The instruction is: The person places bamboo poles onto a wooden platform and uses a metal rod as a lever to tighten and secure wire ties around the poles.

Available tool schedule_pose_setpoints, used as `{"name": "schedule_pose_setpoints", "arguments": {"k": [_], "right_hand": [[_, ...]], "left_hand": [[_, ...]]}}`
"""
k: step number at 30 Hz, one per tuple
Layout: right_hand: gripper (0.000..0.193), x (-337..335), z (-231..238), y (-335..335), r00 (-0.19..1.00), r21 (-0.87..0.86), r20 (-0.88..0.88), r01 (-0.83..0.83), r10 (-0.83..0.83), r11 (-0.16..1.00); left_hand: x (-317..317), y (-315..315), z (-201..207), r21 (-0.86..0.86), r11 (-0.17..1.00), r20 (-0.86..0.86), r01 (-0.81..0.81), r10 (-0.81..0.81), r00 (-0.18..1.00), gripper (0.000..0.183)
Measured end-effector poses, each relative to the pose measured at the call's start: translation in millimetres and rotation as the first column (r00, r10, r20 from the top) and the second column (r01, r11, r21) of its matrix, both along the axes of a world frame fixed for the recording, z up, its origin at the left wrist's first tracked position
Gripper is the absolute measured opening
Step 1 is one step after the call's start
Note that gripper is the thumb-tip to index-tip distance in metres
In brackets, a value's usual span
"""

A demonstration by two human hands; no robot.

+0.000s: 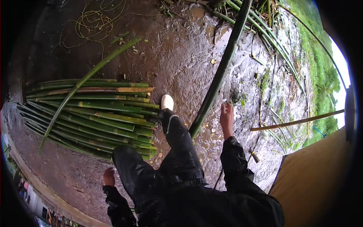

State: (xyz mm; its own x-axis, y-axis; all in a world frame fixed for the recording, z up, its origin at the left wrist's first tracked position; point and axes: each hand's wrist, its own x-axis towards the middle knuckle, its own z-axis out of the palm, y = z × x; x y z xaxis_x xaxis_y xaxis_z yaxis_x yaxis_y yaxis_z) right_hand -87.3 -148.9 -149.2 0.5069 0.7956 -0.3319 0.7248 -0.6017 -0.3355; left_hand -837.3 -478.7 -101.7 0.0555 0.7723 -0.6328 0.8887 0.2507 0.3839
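Note:
My right hand (pixel 227 118) is held out over the wet ground, right of a thick green bamboo pole (pixel 220 75). Its fingers are drawn together, and a small white thing (pixel 224 100), too small to name surely, shows at their tips. My left hand (pixel 109 177) hangs low beside my left knee, near a bundle of cut green bamboo (pixel 102 113). Its fingers are foreshortened, so whether they are closed does not show. Across the bundle lies a curved split bamboo strip (pixel 81 83), touched by neither hand.
A white clog (pixel 167 102) on my foot stands on muddy ground by the bundle's cut ends. Tangled yellow cord (pixel 94 24) lies at the far left. More bamboo poles (pixel 270 39) lie far right. A brown sheet (pixel 314 174) and a thin pole (pixel 297 121) are at the right.

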Motion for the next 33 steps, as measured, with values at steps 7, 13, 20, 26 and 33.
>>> {"name": "schedule_pose_setpoints", "arguments": {"k": [7, 13, 20, 26, 33], "right_hand": [[0.082, 57, -21, 216, 0.967, -0.148, 0.190, -0.140, 0.167, 0.979], [0.083, 103, -49, 295, 0.968, -0.319, 0.053, -0.216, 0.245, 0.923], [0.086, 104, -89, 332, 0.986, -0.483, 0.061, -0.105, 0.153, 0.869], [0.095, 135, -102, 325, 0.976, -0.561, 0.135, -0.065, 0.169, 0.825], [0.093, 124, -109, 330, 0.982, -0.561, -0.012, -0.164, 0.190, 0.811]], "left_hand": [[81, 225, -107, -0.050, 0.930, -0.091, -0.364, 0.359, 0.929, 0.039], [230, 536, -197, -0.083, 0.988, -0.295, -0.133, 0.104, 0.950, 0.066], [269, 731, -328, 0.065, 0.994, -0.431, -0.089, 0.109, 0.896, 0.068], [272, 743, -372, -0.181, 0.982, -0.383, 0.045, -0.113, 0.917, 0.045], [290, 465, -275, -0.775, 0.632, -0.331, -0.005, -0.399, 0.855, 0.042]]}}
